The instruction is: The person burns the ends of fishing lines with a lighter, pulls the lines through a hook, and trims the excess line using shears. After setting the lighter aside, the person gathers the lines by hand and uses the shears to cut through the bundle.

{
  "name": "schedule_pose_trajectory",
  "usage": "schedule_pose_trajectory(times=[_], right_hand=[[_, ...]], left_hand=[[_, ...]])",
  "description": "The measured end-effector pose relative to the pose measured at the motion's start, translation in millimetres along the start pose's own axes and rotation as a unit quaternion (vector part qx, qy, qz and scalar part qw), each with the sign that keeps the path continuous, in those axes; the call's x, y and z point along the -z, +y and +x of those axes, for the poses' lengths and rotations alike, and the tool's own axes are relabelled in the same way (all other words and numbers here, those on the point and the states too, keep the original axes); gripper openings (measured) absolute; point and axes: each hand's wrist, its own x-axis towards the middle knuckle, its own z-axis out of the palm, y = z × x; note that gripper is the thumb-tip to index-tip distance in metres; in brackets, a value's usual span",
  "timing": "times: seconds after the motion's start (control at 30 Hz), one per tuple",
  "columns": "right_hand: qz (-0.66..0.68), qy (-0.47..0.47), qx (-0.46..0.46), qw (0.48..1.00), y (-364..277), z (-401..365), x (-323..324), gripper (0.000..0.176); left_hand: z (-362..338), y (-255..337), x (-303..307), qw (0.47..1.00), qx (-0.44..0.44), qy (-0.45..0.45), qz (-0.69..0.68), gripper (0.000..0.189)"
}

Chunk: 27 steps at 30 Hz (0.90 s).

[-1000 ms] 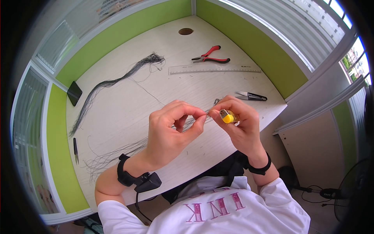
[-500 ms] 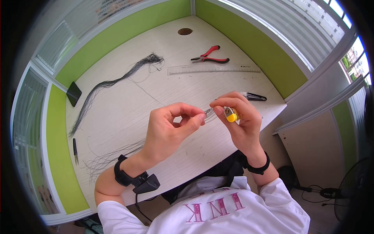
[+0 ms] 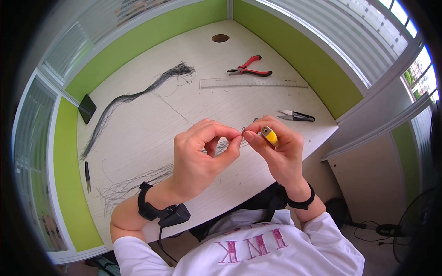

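My left hand (image 3: 195, 149) is closed, thumb and forefinger pinching dark cords right at the fingertips of my right hand. A small cord loop (image 3: 243, 130) stands up where the two hands meet. Against its palm my right hand (image 3: 285, 152) holds a yellow lighter (image 3: 270, 137), metal end up, while its thumb and forefinger also pinch at the cords. Loose ends of the thin dark cords (image 3: 133, 184) trail under my left wrist across the table. Fingers hide exactly how the cords are joined.
A long hank of dark cord (image 3: 124, 99) lies at the left. Red-handled pliers (image 3: 251, 67) and a clear ruler (image 3: 253, 83) lie at the back. Thread snips (image 3: 299, 116) are near the right edge, another small pair (image 3: 88, 177) at the left. Green partitions (image 3: 299, 60) border the table.
My right hand has shifted slightly left, bringing its thumb and forefinger against my left fingertips. The lighter has tilted, and the snips' blades show more fully.
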Motion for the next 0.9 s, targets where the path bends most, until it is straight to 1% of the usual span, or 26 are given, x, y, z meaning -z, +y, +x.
schedule_pose_trajectory(times=[0.07, 0.1, 0.13, 0.17, 0.2, 0.27, 0.3, 0.33, 0.4, 0.43, 0.5, 0.57, 0.73, 0.8, 0.9], right_hand=[[-0.009, -0.005, 0.005, 1.0, 0.2, 0.0, 0.6, 0.004], [-0.016, -0.009, 0.01, 1.0, 0.4, 0.1, 1.2, 0.005], [-0.017, -0.01, 0.01, 1.0, 2.4, 0.1, 3.1, 0.005], [-0.057, -0.026, 0.045, 0.997, 6.2, -0.2, 6.2, 0.008], [-0.097, -0.041, 0.079, 0.991, 9.3, -0.2, 7.9, 0.012], [-0.084, -0.036, 0.078, 0.993, 12.6, -0.5, 7.2, 0.015], [-0.07, -0.03, 0.076, 0.994, 13.2, -0.5, 6.8, 0.019], [-0.07, -0.031, 0.076, 0.994, 12.2, 0.3, 6.8, 0.019], [-0.143, 0.012, 0.171, 0.975, 9.3, 3.3, 7.3, 0.024], [-0.144, 0.011, 0.171, 0.975, 9.4, 3.8, 7.9, 0.024], [-0.163, 0.005, 0.207, 0.965, 9.8, 5.2, 9.5, 0.031], [-0.164, 0.0, 0.214, 0.963, 13.8, 6.4, 10.5, 0.033], [-0.171, -0.009, 0.229, 0.958, 14.8, 6.8, 8.2, 0.035], [-0.188, 0.001, 0.242, 0.952, 15.9, 7.8, 7.5, 0.032], [-0.195, 0.0, 0.237, 0.952, 14.3, 7.4, 4.7, 0.03]], left_hand=[[-1.2, 1.7, -0.3, 0.999, 0.043, -0.003, -0.025, 0.005], [-1.8, 1.7, -0.3, 0.999, 0.043, -0.003, -0.025, 0.005], [-2.4, 1.5, 0.0, 0.99, 0.11, -0.009, -0.087, 0.006], [-2.7, 1.2, 0.4, 0.973, 0.176, -0.016, -0.149, 0.008], [-2.6, 0.1, 0.6, 0.973, 0.175, -0.016, -0.149, 0.008], [-2.1, -2.5, 1.0, 0.963, 0.193, -0.034, -0.183, 0.015], [-1.4, -2.0, 1.7, 0.963, 0.192, -0.034, -0.183, 0.015], [-0.6, -0.6, 2.9, 0.962, 0.2, -0.041, -0.182, 0.016], [1.2, 2.6, 5.1, 0.96, 0.207, -0.046, -0.181, 0.017], [2.0, 4.4, 6.1, 0.955, 0.22, -0.052, -0.192, 0.017], [3.2, 6.4, 7.6, 0.949, 0.233, -0.057, -0.203, 0.017], [3.5, 7.2, 9.0, 0.947, 0.24, -0.076, -0.199, 0.016], [2.4, 4.3, 7.5, 0.949, 0.225, -0.074, -0.209, 0.016], [1.4, 1.8, 6.1, 0.951, 0.22, -0.071, -0.208, 0.016], [-0.8, -1.5, 3.6, 0.953, 0.203, -0.066, -0.216, 0.015]])
